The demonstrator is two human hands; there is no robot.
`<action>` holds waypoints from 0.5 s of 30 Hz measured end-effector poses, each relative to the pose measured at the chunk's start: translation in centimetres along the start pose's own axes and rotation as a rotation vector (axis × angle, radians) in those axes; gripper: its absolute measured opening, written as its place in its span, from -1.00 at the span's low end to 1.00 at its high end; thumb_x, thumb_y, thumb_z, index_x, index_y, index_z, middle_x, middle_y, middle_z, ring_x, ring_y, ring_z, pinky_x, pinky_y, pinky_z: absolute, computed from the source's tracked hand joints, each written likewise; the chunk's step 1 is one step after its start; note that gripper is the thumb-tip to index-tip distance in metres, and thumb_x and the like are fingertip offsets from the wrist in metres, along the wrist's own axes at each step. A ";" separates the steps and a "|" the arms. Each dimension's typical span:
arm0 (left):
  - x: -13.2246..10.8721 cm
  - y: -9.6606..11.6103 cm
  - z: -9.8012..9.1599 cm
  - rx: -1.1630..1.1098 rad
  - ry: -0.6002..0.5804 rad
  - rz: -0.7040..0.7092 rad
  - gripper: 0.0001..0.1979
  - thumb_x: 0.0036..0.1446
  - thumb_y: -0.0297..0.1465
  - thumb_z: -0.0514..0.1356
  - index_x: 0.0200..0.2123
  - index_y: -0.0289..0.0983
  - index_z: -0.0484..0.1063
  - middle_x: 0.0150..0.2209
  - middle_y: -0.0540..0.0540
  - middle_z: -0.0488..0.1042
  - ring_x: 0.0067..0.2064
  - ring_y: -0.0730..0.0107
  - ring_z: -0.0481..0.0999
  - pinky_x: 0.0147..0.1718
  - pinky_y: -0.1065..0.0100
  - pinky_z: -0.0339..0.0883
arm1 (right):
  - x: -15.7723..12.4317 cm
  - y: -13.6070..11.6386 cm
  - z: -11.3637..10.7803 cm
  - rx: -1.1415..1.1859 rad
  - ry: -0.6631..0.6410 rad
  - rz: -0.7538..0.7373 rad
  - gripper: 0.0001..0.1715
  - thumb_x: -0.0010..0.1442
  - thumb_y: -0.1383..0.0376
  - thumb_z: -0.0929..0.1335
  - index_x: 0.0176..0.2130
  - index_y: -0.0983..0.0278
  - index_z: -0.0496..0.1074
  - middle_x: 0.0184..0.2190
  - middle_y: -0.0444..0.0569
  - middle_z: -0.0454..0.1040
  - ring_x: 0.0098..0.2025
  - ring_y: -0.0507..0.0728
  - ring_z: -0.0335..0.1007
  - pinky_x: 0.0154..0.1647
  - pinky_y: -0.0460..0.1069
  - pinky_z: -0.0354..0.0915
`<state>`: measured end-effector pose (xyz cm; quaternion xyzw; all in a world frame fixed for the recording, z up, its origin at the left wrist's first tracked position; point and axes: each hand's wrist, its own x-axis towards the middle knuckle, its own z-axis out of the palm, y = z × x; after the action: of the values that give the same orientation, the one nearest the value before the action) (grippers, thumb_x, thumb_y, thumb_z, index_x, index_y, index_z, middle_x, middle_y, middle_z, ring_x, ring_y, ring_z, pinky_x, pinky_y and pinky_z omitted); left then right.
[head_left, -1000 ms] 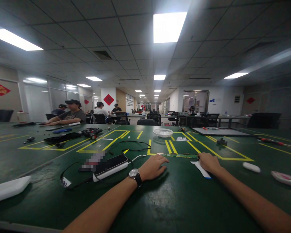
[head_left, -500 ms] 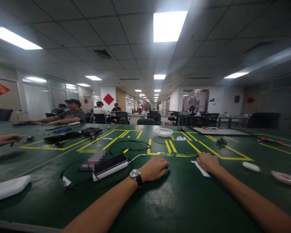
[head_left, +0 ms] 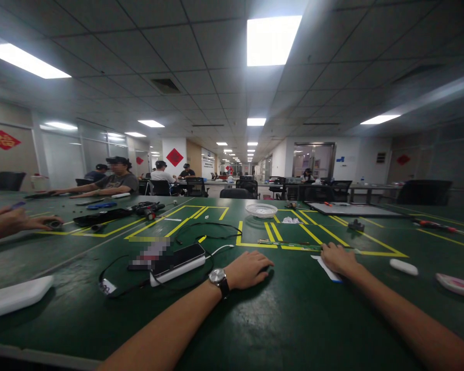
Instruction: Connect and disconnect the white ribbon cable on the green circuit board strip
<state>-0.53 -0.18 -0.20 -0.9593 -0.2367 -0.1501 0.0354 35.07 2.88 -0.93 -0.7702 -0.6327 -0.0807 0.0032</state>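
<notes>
Left hand (head_left: pixel 250 270) has drawn back from the thin green strip (head_left: pixel 290 244) on the bench (head_left: pixel 263 330); the 2 hands are apart, the right hand (head_left: pixel 338 257) at the strip's right end, grip unclear.

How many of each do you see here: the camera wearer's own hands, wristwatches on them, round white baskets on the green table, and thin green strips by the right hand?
Own hands: 2, left hand and right hand
Wristwatches: 1, the silver-faced watch
Round white baskets: 1, the openwork basket
Thin green strips: 1, the green strip
Total: 5
</notes>
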 end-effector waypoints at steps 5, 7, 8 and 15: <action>0.0 0.1 -0.1 -0.007 -0.011 -0.009 -0.67 0.32 -0.32 0.06 0.13 -0.16 0.31 0.09 -0.10 0.41 0.10 0.19 0.38 0.01 0.22 0.27 | 0.2 0.4 0.2 0.028 -0.047 0.013 -0.37 0.32 0.24 0.02 0.24 0.36 0.26 0.21 0.29 0.26 0.19 0.44 0.22 0.10 0.42 0.15; 0.0 0.1 0.0 -0.009 -0.011 -0.007 -0.67 0.32 -0.32 0.06 0.13 -0.17 0.31 0.09 -0.09 0.42 0.10 0.20 0.38 0.02 0.22 0.27 | 0.3 0.5 0.3 0.023 -0.053 0.002 -0.36 0.32 0.23 0.01 0.24 0.37 0.26 0.21 0.29 0.26 0.19 0.44 0.21 0.10 0.42 0.16; 0.0 0.1 0.0 -0.010 -0.009 -0.006 -0.67 0.32 -0.32 0.06 0.13 -0.17 0.31 0.09 -0.09 0.42 0.10 0.20 0.38 0.03 0.22 0.27 | 0.4 0.5 0.4 0.023 -0.049 -0.007 -0.37 0.32 0.23 0.01 0.22 0.38 0.28 0.20 0.30 0.27 0.19 0.45 0.22 0.09 0.42 0.17; 0.1 0.2 -0.1 0.000 -0.009 -0.009 -0.68 0.32 -0.33 0.07 0.12 -0.17 0.32 0.08 -0.09 0.43 0.09 0.21 0.39 0.00 0.23 0.28 | 0.9 1.7 0.8 0.029 -0.011 -0.067 -0.44 0.31 0.22 0.07 0.13 0.35 0.36 0.09 0.28 0.38 0.08 0.38 0.35 0.00 0.27 0.27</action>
<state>-0.43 -0.31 -0.11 -0.9589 -0.2412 -0.1459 0.0334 36.98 3.49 -1.46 -0.7488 -0.6594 -0.0673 0.0084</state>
